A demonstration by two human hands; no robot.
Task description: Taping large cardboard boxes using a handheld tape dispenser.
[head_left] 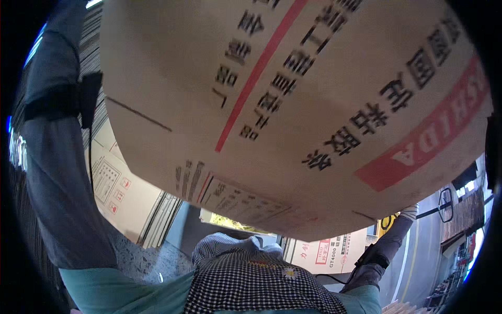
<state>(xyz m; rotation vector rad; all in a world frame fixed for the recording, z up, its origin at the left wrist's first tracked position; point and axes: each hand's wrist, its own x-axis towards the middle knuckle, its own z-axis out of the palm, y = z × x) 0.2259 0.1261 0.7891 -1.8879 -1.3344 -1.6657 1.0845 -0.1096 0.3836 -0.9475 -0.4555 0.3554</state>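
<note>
A large brown cardboard sheet (193, 63), printed with dark characters and red bands, spans most of the view in front of me. Whether it is a flat blank or part of a folded carton, I cannot tell. My left arm reaches up along its left side, and the hand lies beyond the upper edge of the picture. On the right, a bit of my right hand (410, 211) in a striped glove shows at the sheet's lower right edge. Its fingers are hidden behind the cardboard.
Stacked flat cartons (130, 201) lie below on the left. Another printed carton (308, 255) sits low, right of centre. Between them is an open box (225, 221) with yellow material inside. Floor with painted lines (405, 261) runs along the right, beside racks or goods.
</note>
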